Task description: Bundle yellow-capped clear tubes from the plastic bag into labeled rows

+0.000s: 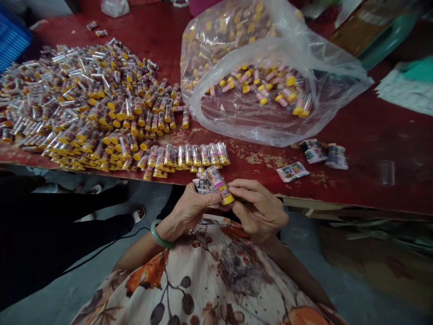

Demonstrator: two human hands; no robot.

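Right now, both hands meet just below the near edge of the red surface. Left hand curled nearly closed, gripping a small bunch of printed labels and steadying the vial with the thumb. Right hand partly closed, fingertips pinching the vial's yellow-capped end. Vial tilted, cap toward the person, held between the two hands, touching both, just off the surface edge.

Just above the vial, a neat row of finished vials lies along the surface edge. Up and left of the vial, a big loose pile of vials with yellow caps covers the surface. Up and right of the vial, a clear plastic bag lies open on its side, holding more yellow-capped vials. Right of the vial, a few loose labels and two small wrapped bundles on the surface. Green bangle on the left wrist.
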